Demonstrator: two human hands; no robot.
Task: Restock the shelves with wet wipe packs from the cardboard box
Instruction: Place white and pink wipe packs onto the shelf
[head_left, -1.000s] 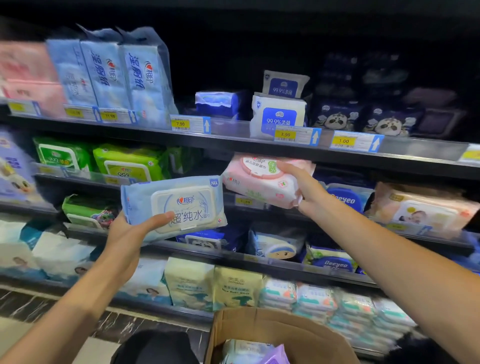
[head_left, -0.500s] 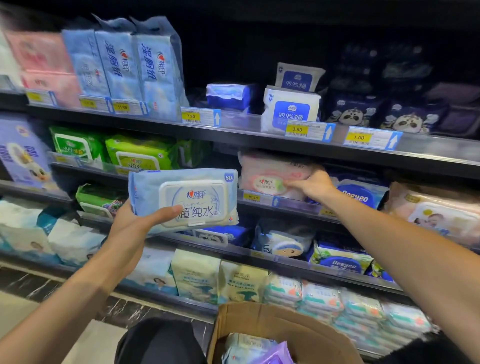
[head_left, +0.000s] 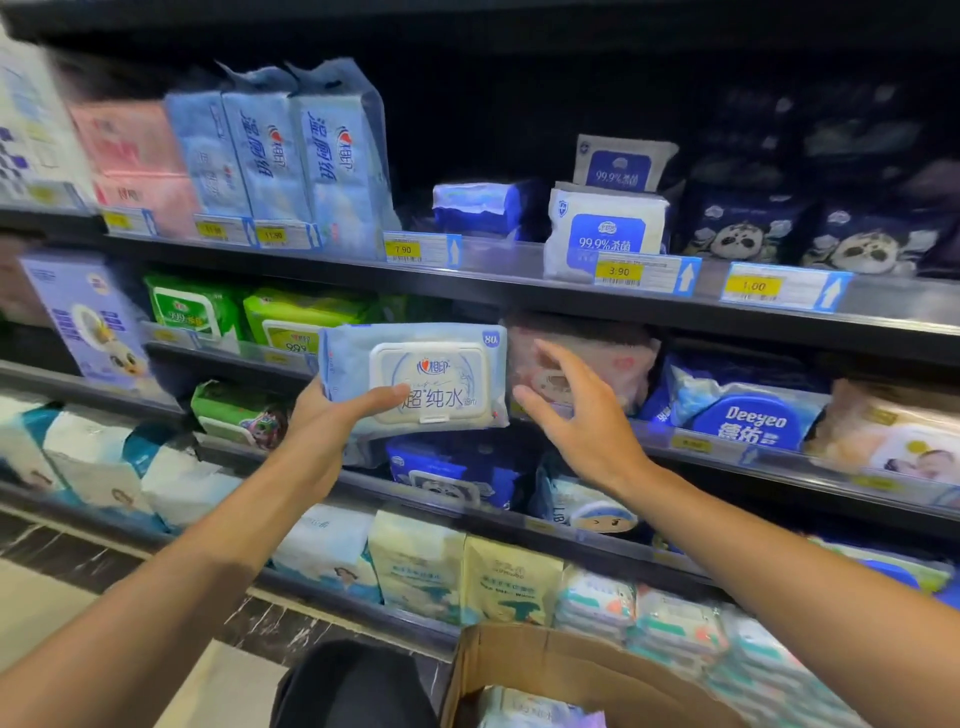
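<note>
**Blue wipe pack held in front of the shelves**

The cardboard box (head_left: 545, 670) stands near, at the bottom, open, with some wet wipe packs (head_left: 524, 709) inside. The left hand (head_left: 332, 415) grips a light blue wet wipe pack (head_left: 415, 376), thumb across its white lid. The right hand (head_left: 576, 415) is spread and holds nothing, just before a pink pack (head_left: 613, 358) on the second shelf (head_left: 727, 449). Dark shelves full of packs go left and right; the floor (head_left: 47, 597) is pale.
</note>
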